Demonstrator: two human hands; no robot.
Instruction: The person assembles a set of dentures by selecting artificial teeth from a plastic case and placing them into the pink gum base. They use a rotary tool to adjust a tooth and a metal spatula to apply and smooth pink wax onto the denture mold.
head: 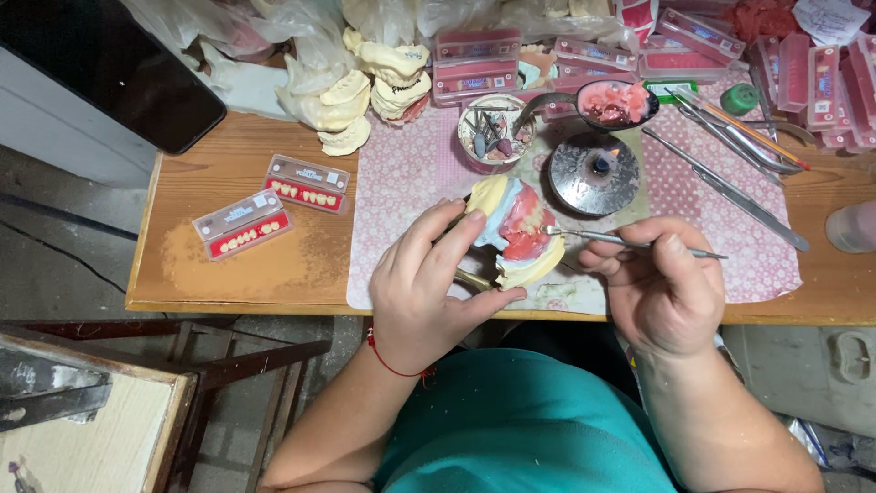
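My left hand (422,285) grips a dental model (513,228), a yellowish plaster cast with pink wax gums and teeth, held over the front of the wooden table (228,183). My right hand (659,285) holds a thin metal wax tool (630,241) like a pen, and its tip touches the pink wax of the model. A red thread bracelet circles my left wrist.
A small lit burner on a metal dish (595,171) stands just behind the model, with a bowl of pink wax (615,102) and a cup of burs (493,132). Metal instruments (730,173) lie right, two tooth cards (274,203) left, plaster casts (365,91) and pink boxes (477,62) behind.
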